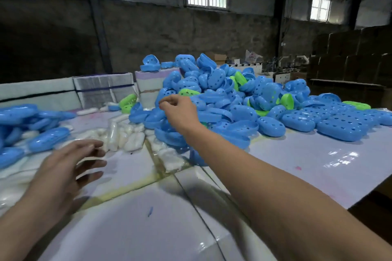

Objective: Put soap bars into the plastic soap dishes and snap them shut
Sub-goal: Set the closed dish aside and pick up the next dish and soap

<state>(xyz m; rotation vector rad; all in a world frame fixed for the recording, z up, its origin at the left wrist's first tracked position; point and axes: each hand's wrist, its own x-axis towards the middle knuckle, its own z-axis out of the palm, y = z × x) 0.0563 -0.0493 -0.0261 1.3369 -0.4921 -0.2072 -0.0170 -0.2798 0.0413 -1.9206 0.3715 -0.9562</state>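
Wrapped soap bars — white, in clear film, heaped mid-tabletop just beyond the left hand; no legible print. Soap dishes: large pile of blue perforated shells, a few green, behind and right of the bars; closed blue ones at left, blurred. Right hand over the pile, fingers curled; whether its grip holds anything cannot be told. Left hand blurred, fingers spread, holding nothing. Tabletop — glossy white sheeting. Cardboard boxes far right, dim.
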